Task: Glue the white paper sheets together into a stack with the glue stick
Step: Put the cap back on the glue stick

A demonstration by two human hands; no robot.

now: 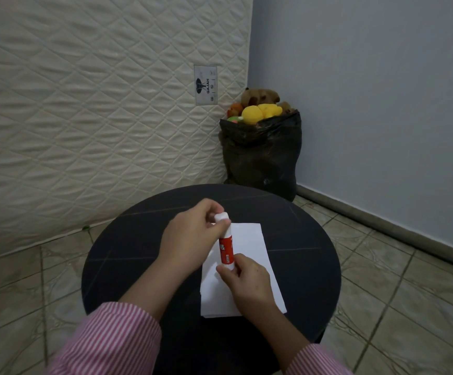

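Over the white paper sheets (249,255) on the round black table (127,255), the left hand (192,239) pinches the glue stick (225,246) cap; the right hand (249,282) grips its base.

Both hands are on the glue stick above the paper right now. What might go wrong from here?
1. The left hand grips the white end of the glue stick and the right hand its base; if the cap pops off suddenly, it may roll off the round black table.
2. Neither hand holds down the white paper sheets, so they may shift out of alignment.
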